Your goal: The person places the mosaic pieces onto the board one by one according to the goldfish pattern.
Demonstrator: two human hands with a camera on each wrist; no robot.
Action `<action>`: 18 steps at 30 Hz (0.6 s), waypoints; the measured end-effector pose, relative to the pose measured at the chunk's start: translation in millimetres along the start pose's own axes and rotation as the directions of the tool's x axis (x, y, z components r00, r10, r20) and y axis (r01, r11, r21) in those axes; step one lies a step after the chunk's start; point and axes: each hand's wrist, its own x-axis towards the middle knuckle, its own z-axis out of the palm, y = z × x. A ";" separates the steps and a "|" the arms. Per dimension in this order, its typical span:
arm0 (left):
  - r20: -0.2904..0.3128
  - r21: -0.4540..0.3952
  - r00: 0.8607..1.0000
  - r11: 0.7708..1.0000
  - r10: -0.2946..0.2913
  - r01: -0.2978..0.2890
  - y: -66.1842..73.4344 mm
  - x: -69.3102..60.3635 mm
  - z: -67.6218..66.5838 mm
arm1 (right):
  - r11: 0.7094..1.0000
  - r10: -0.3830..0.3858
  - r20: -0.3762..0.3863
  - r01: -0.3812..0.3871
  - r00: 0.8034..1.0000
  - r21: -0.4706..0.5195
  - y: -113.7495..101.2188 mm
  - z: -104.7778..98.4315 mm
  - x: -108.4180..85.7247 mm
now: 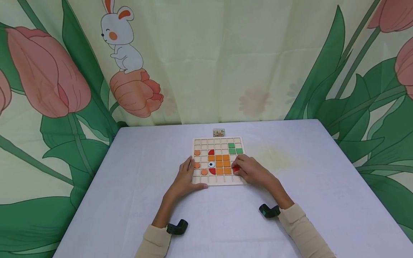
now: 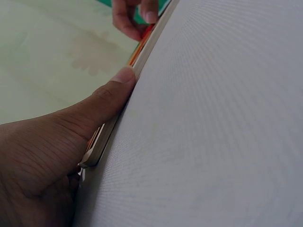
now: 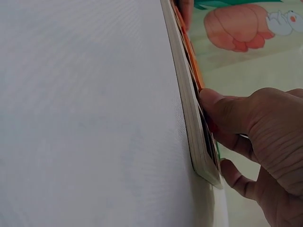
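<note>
A pale wooden grid board (image 1: 217, 181) lies on the table in the head view. My left hand (image 1: 185, 179) rests at its near left corner, fingers along the left side and thumb (image 2: 106, 97) laid along the near edge. On the board's right side my right hand (image 1: 250, 168) pinches a red piece (image 1: 236, 169), mostly covered by the fingers. Orange squares (image 1: 223, 163) form a block in the middle. Beside them are a round eye piece (image 1: 211, 164) and two curved red pieces (image 1: 211, 152). Green squares (image 1: 231, 145) sit at the upper right, orange discs (image 1: 204, 172) at the left.
Just behind the board stands a small box-like thing (image 1: 218, 132), its contents too small to tell. The table has a white cloth (image 1: 135, 200). A curtain (image 1: 206, 64) printed with tulips and a rabbit hangs behind the far edge. Each wrist wears a black device (image 1: 177, 227).
</note>
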 end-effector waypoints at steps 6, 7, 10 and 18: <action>0.001 0.002 1.000 1.000 -0.002 0.002 0.2 0.5 0.1 | 0.999 -0.028 -0.011 0.028 1.000 0.019 0.7 0.7 -0.6; 0.001 0.004 1.000 1.000 -0.002 0.002 0.2 0.7 0.1 | 0.999 -0.030 -0.014 0.030 0.999 0.018 0.9 0.6 -0.7; 0.003 0.011 1.000 1.000 -0.002 0.002 -0.1 1.6 0.1 | 1.000 -0.015 -0.013 0.016 1.000 0.022 0.5 -0.8 -0.9; 0.004 0.006 1.000 1.000 -0.005 0.005 -0.5 1.3 0.6 | 0.999 0.014 -0.021 -0.013 1.000 0.042 2.7 -1.1 -1.3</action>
